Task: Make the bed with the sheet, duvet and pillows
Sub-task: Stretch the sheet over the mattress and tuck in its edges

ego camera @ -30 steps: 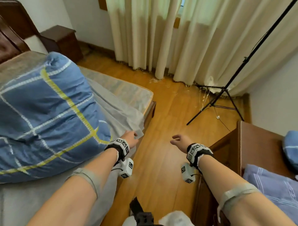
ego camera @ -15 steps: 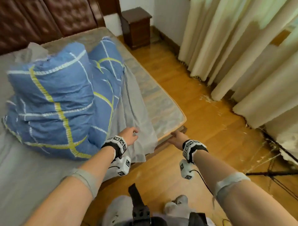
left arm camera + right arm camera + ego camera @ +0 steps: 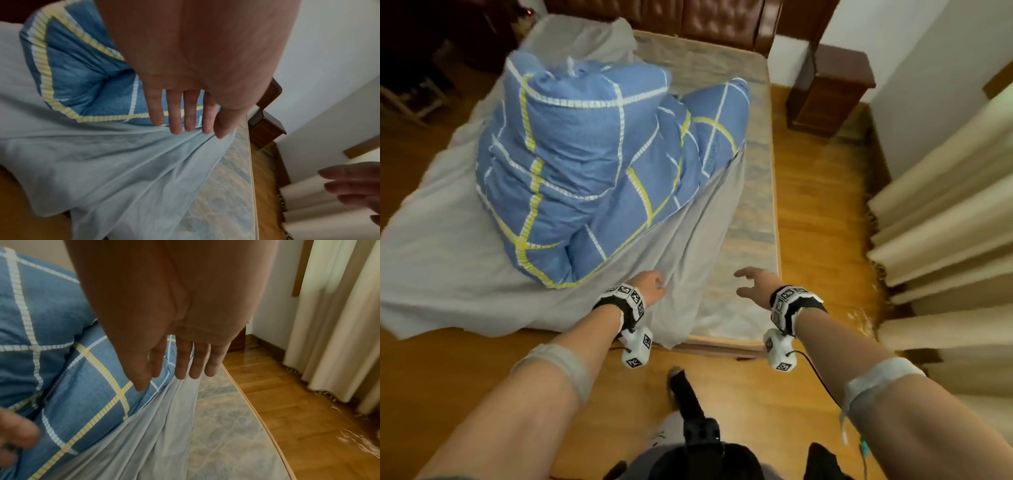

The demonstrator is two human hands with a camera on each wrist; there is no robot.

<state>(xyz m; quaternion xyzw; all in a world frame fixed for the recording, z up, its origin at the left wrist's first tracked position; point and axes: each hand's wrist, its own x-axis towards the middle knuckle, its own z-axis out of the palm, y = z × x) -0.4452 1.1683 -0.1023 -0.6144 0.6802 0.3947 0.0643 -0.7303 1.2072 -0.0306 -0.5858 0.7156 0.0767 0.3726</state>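
A blue checked duvet lies heaped in the middle of the bed on a crumpled grey sheet. The sheet covers the left part and leaves the patterned mattress bare on the right. My left hand hovers over the sheet's folds near the foot of the bed. In the left wrist view its fingers are straight, close above the sheet and hold nothing. My right hand hangs over the bare mattress with fingers spread and empty. No pillows are in view.
A dark padded headboard stands at the far end. A wooden nightstand sits by the bed's far right corner. Cream curtains hang along the right. Wooden floor runs between bed and curtains.
The view has swung left onto the whole bed. My right hand moved from the bed's corner edge up over the bare mattress. My left hand stays by the sheet's folds.
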